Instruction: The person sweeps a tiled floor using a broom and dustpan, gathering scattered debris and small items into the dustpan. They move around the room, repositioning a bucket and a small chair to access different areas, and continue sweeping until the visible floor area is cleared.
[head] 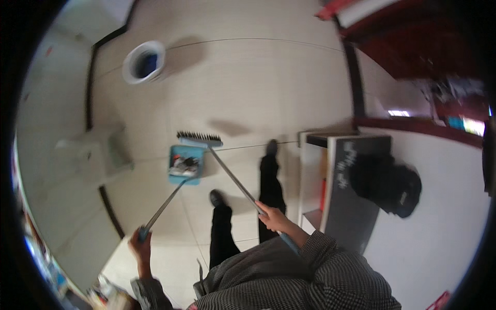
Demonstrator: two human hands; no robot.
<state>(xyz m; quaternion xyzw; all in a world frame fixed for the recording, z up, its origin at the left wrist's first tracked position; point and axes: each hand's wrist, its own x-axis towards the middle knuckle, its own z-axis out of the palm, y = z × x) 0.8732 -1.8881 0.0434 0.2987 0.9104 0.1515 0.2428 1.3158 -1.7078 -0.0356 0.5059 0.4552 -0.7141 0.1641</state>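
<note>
My left hand point(140, 245) is closed round the top of the long handle of a light-blue dustpan point(202, 164). Litter point(185, 166), whitish and dark with a bit of red, lies inside the pan. In my right hand point(273, 219) is the grey stick of a broom point(199, 140), gripped partway down, its blue end reaching back toward my sleeve. The broom head is just beyond the far edge of the dustpan, dark bristles pointing away from me. Whether head and pan touch, I cannot tell.
A white bin point(131, 73) with something blue inside stands on the tiled floor point(248, 85) at far left. To my right is a shelf cabinet point(314, 182), with a black bag or cap point(387, 186) on top. A pale wall or panel point(58, 162) runs along the left.
</note>
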